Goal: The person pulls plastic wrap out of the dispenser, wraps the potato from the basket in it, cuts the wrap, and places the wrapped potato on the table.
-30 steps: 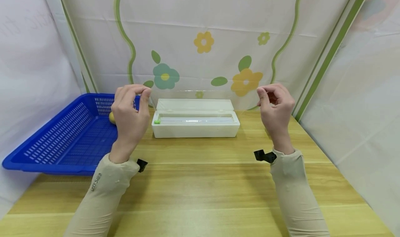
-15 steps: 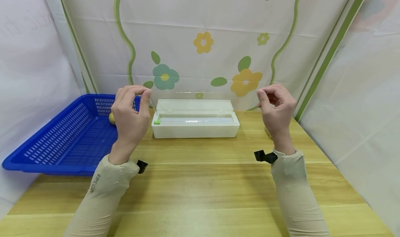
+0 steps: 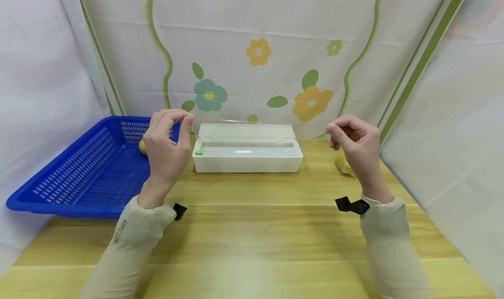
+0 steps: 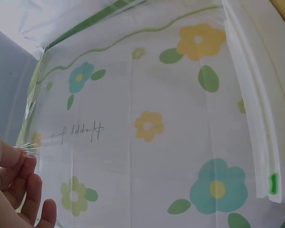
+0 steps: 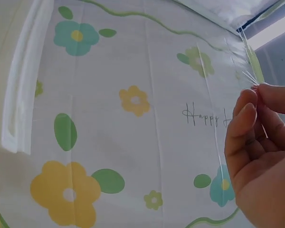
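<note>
A sheet of clear cling film (image 3: 240,121) stretches between the two hands, its upper edge showing as a thin glint. My left hand (image 3: 167,145) pinches one corner between thumb and index finger, over the basket's right side. At the other corner, my right hand (image 3: 358,152) pinches the film the same way; gathered creases of film (image 5: 249,78) stick out from its fingertips in the right wrist view. Behind and between the hands stands a white cling film dispenser box (image 3: 248,164), lid raised, with a green slide cutter (image 3: 199,152) at its left end.
A blue plastic basket (image 3: 39,205) stands at the left with a yellow round item (image 3: 142,147) inside, partly behind the left hand. Beneath the right hand, a yellow item in clear wrap (image 3: 343,164) lies on the wooden table (image 3: 248,237). A flowered curtain hangs behind.
My right hand has moved right and slightly down, uncovering the wrapped yellow item. The film's glinting upper edge sits a little lower. The left hand has hardly moved.
</note>
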Available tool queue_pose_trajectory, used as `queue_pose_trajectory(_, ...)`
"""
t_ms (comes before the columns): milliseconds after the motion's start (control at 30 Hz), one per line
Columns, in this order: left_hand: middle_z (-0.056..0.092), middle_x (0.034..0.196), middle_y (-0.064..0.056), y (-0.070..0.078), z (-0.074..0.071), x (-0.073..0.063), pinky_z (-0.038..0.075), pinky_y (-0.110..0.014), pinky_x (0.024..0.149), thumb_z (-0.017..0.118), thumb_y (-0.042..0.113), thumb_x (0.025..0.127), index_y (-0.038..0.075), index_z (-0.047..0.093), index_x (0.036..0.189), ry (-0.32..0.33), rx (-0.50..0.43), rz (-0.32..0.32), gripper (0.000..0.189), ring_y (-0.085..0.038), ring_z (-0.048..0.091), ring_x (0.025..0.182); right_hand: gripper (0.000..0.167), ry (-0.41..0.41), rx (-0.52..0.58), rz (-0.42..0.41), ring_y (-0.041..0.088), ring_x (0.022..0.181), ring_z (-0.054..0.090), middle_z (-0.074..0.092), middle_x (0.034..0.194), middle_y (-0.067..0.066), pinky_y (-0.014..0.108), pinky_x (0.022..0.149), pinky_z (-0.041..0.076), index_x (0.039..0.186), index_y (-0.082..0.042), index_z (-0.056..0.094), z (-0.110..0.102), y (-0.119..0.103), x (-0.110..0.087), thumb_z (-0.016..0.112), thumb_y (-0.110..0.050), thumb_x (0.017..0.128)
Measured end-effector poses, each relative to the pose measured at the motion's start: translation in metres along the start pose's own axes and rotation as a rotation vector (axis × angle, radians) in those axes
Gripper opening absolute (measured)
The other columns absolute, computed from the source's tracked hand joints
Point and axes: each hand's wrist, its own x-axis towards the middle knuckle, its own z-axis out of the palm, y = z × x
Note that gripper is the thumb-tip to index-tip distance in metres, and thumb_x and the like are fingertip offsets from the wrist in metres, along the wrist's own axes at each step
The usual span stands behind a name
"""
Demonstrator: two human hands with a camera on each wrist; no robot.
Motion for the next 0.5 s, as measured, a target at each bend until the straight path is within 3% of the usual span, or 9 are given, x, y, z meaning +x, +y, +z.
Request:
queue_pose_trajectory(100, 0.069, 0.091, -0.012, 0.002, -0.006, -0.007, 0.045, -0.036, 0.082, 0.068, 0.003, 0.092, -0.003, 0.071, 0.086, -0.043, -0.006, 0.009, 0.009, -0.031, 0.061, 0.092, 0.004, -0.102, -0.03, 0.004, 0.021, 0.054, 0.052, 0.058, 0.073, 0.02, 0.024, 0.049, 0.045, 0.085, 0.019, 0.063, -0.006, -0.009, -0.007, 0.06, 0.019, 0.087)
queue_pose_trajectory(233, 0.069, 0.092, -0.012, 0.002, -0.021, -0.016, 0.045, -0.034, 0.085, 0.066, 0.005, 0.094, -0.004, 0.07, 0.088, -0.127, -0.031, 0.046, 0.011, -0.028, 0.062, 0.094, 0.012, -0.261, -0.089, -0.054, 0.016, 0.057, 0.054, 0.061, 0.079, 0.02, 0.022, 0.052, 0.046, 0.087, 0.012, 0.067, -0.011, -0.024, -0.014, 0.059, 0.021, 0.087)
queue_pose_trajectory(400, 0.069, 0.092, -0.01, -0.001, -0.043, -0.033, 0.046, -0.028, 0.087, 0.063, 0.01, 0.096, -0.003, 0.069, 0.09, -0.276, -0.097, 0.092, 0.015, -0.024, 0.061, 0.092, 0.022, -0.49, -0.112, -0.142, 0.013, 0.061, 0.053, 0.064, 0.084, 0.013, 0.022, 0.054, 0.045, 0.092, 0.001, 0.071, -0.016, -0.029, -0.021, 0.061, 0.02, 0.086)
queue_pose_trajectory(500, 0.067, 0.091, -0.005, -0.005, -0.053, -0.046, 0.046, -0.022, 0.08, 0.06, 0.018, 0.1, 0.001, 0.069, 0.092, -0.399, -0.137, 0.122, 0.021, -0.019, 0.061, 0.086, 0.033, -0.661, -0.078, -0.123, 0.013, 0.063, 0.053, 0.063, 0.085, 0.005, 0.022, 0.055, 0.046, 0.096, -0.008, 0.071, -0.018, -0.025, -0.028, 0.062, 0.022, 0.084)
